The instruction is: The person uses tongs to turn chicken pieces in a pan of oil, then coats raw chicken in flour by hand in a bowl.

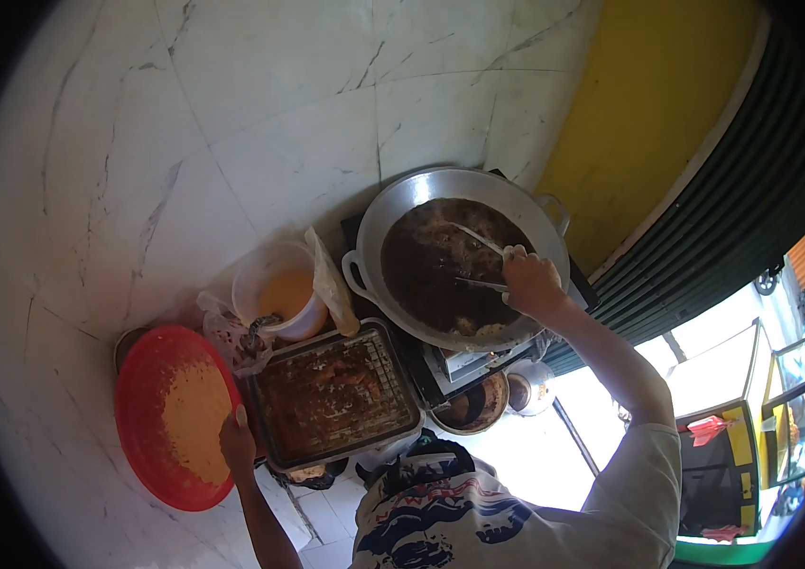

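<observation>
Nearest the camera, a printed shirt (459,522) is seen between two outstretched arms. The right hand (530,283) is closed on metal tongs (478,238), whose two arms stand apart; whether anything is clamped between their tips cannot be told. The tongs are held at the upper end, presumably so that the fingers are kept clear of the dark hot liquid (421,256), over which faint steam is seen. This liquid is contained in a wide two-handled pan (400,201), supported on a stove (433,377); pale pieces are visible near its lower edge.

The left hand (237,442) is closed on the near rim of a red basin (141,408), by which the basin is apparently steadied; the undersides of the fingers are hidden. A pale yellow mass (198,417) is held in the basin, its texture too indistinct to be named.

Between basin and stove, a tray (281,455) is fitted with a wire rack, probably for drainage, and reddish-brown pieces (350,373) are borne on it. Behind the tray, a whitish tub (249,270) of orange liquid (286,292) is placed within reach, flanked by a clear plastic bag (250,343) and a pale packet (331,284).
</observation>
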Motion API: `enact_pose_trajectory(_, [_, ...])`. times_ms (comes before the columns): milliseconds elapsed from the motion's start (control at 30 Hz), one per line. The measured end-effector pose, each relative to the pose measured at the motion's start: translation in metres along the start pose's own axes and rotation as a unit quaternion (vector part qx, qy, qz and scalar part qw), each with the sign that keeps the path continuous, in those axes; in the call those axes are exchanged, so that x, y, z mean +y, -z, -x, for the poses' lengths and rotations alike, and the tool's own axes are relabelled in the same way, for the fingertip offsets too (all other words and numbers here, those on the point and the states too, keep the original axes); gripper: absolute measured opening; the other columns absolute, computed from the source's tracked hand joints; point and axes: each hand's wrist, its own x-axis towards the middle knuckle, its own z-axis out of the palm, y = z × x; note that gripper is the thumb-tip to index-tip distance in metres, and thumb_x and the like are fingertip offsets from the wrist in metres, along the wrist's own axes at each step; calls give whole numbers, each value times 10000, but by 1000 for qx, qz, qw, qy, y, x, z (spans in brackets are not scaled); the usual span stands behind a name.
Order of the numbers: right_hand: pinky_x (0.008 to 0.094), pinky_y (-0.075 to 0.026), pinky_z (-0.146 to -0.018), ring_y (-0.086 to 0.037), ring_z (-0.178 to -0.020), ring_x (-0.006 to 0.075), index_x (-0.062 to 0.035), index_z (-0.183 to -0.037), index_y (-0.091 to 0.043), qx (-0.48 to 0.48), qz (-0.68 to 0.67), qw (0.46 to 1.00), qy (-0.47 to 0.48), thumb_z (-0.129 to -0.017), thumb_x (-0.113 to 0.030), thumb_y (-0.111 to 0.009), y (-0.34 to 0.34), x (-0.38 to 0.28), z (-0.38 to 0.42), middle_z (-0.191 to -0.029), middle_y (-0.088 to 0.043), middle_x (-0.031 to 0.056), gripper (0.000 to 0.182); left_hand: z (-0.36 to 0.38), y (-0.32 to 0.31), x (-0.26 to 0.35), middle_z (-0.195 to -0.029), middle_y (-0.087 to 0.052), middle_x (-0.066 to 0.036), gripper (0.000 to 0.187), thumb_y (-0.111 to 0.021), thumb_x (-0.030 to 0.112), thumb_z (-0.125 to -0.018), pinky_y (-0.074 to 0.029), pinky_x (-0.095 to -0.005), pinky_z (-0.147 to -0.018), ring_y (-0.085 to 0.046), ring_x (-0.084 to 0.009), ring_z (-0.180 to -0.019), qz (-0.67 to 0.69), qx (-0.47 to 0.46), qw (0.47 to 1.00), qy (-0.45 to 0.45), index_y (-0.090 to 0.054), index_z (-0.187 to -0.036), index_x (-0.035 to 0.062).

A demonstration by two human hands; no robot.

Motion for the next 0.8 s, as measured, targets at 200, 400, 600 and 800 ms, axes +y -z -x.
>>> enact_pose_trajectory(200, [338, -541, -749, -631, -925, 257, 47, -1035, -566, 5, -23, 999, -48, -690, -264, -767, -18, 8, -27, -991, -589, 132, 506, -1, -1, -3, -943, -623, -241, 548, -377, 489, -937, -441, -488, -781, -573, -436, -928, 2, 9, 1000, -20, -607, -975, -7])
enact_pose_trajectory(400, [349, -539, -761, -627, -955, 280, 72, -1030, -570, -2, -35, 997, -71, -712, -235, -744, -31, 19, -47, -1051, -588, 165, 475, 0, 2, 4, -949, -623, -235, 560, -372, 496, -936, -440, -486, -778, -572, -438, -925, 16, 2, 1000, -3, -607, -960, -13])
enact_pose_trajectory(600, [366, -529, -794, -625, -962, 299, 51, -1045, -581, 27, -50, 993, -105, -716, -203, -714, -34, 29, -54, -1051, -591, 178, 437, -3, -5, -4, -945, -622, -241, 570, -368, 504, -935, -437, -487, -778, -576, -434, -920, 16, 14, 1000, -7, -611, -997, -8])
enact_pose_trajectory(800, [375, -524, -800, -630, -957, 303, 25, -982, -624, -3, -61, 990, -124, -699, -201, -713, -28, 39, -51, -1046, -596, 182, 373, -6, -4, -5, -967, -623, -240, 589, -365, 521, -929, -439, -486, -796, -575, -433, -939, 12, -16, 1000, 4, -609, -1018, -8])
